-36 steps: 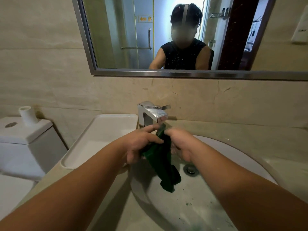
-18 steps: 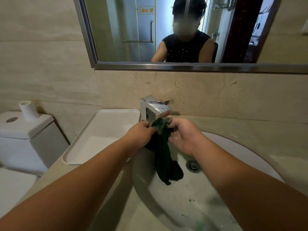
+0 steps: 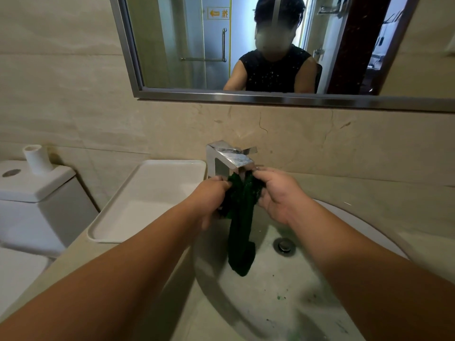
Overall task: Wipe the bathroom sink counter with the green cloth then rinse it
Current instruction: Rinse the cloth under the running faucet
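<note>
Left forearm [image 3: 123, 267] & right forearm [image 3: 357, 267], both bare, reach fwd from the lower corners and converge mid-frame. Left hand [image 3: 211, 195]: back of hand up, fingers curled tight, pinching the top of a dark green fabric cloth [image 3: 242, 217]; lower edge of the hand is blurred. Right hand [image 3: 278, 195]: just beside it, palm turned partly inward, fingers [image 3: 258, 174] & thumb curled round the same upper bunch. Hands close, w/ cloth btwn them. Wrists approx level.
</note>
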